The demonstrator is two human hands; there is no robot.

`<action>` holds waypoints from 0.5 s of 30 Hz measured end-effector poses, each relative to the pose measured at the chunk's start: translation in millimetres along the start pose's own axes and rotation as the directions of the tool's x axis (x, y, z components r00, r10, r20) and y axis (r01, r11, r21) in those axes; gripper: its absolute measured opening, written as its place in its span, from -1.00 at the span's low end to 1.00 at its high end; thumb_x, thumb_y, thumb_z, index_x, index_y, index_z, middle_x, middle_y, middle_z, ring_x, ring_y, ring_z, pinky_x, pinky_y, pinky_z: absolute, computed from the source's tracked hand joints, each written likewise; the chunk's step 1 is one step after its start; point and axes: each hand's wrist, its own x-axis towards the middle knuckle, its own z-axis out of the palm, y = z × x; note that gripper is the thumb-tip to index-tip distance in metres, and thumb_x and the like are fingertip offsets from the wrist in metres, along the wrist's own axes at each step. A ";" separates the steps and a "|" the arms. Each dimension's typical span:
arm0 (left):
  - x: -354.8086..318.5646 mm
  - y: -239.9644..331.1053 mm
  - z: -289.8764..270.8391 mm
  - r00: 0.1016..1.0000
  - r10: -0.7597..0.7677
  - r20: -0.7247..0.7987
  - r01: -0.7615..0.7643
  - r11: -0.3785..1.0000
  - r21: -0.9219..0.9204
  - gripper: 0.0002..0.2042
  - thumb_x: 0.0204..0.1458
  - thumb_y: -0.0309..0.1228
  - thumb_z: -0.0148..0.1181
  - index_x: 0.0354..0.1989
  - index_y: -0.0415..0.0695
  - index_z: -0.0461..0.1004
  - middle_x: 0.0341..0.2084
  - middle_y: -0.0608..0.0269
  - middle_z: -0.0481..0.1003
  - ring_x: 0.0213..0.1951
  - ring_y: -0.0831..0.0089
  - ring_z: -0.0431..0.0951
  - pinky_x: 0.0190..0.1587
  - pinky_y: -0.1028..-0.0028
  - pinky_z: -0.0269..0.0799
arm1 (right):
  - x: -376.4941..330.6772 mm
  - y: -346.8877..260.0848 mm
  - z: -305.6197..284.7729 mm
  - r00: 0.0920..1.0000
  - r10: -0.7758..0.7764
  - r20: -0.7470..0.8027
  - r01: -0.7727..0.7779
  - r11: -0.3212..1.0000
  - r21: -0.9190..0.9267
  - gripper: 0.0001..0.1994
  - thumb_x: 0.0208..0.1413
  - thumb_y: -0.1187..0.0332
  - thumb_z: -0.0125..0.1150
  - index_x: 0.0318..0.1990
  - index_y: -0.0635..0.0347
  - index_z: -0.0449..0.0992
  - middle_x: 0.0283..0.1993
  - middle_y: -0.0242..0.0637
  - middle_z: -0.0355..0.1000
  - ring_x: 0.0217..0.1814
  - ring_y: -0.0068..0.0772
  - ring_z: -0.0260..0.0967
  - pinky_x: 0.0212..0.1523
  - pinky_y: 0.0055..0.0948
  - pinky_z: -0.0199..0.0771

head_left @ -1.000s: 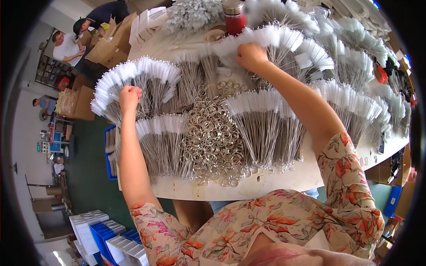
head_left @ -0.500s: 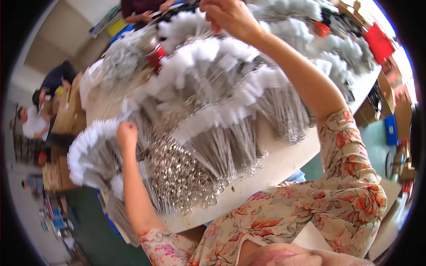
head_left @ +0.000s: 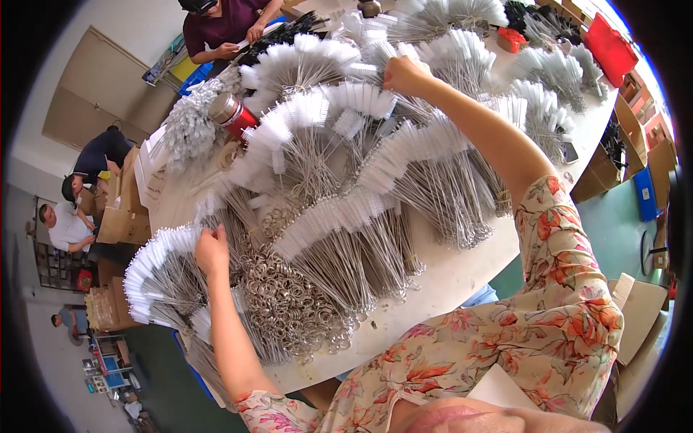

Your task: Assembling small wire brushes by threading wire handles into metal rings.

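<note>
Bundles of wire-handled brushes with white bristles cover the table. My left hand (head_left: 211,250), fingers closed, is at the left beside a fanned bundle of brushes (head_left: 155,270); whatever it pinches is too small to make out. Farther off, my right hand (head_left: 406,76) is closed among the bristle heads of the far brush bundles (head_left: 456,61); its grip is hidden. Between my arms lie a heap of shiny metal rings (head_left: 285,299) and a front row of brushes (head_left: 346,238), wire handles toward me.
A red flask (head_left: 232,115) lies tilted on the table (head_left: 462,267). Beyond it, a person in a dark red shirt (head_left: 232,29) handles something thin and white. Cardboard boxes (head_left: 124,198) and two people stand at the left. A red bin (head_left: 610,50) is at the far right.
My right hand has come down from a raised position to the far brush bundles. My left hand stays by the left bundle. The view has shifted and sharpened.
</note>
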 end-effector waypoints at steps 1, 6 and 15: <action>2.8 -8.1 3.2 1.000 -0.002 -0.004 0.002 1.000 0.000 -0.73 -0.05 -0.19 0.14 -0.50 -0.18 0.42 -0.53 -0.02 0.49 -0.38 -0.03 0.48 -0.33 0.17 0.35 | 2.2 -8.8 -1.9 1.000 -0.003 -0.003 0.003 1.000 0.001 -0.81 -0.23 0.20 0.29 -0.43 0.05 0.58 -0.38 -0.24 0.50 -0.30 -0.21 0.46 -0.29 -0.27 0.45; 17.4 -21.3 15.7 0.999 0.050 -0.005 -0.050 0.992 -0.112 -0.81 -0.09 -0.31 0.15 -0.51 -0.19 0.43 -0.57 0.05 0.50 -0.44 0.07 0.50 -0.35 0.23 0.37 | 1.1 0.5 -1.1 0.999 0.023 -0.035 -0.023 1.000 -0.009 -0.82 -0.19 0.32 0.14 -0.37 0.05 0.56 -0.31 -0.12 0.48 -0.25 -0.08 0.45 -0.28 -0.18 0.44; 18.9 -65.1 7.1 0.983 -0.093 -0.159 0.033 0.937 -0.348 -0.89 0.01 -0.42 0.03 -0.43 -0.22 0.37 -0.59 0.17 0.51 -0.53 0.33 0.48 -0.35 0.33 0.35 | 20.8 -21.3 -11.9 0.916 -0.104 -0.388 0.127 0.991 0.033 -0.80 0.07 0.36 -0.12 -0.23 0.16 0.44 -0.36 -0.10 0.43 -0.42 -0.08 0.45 -0.43 -0.19 0.49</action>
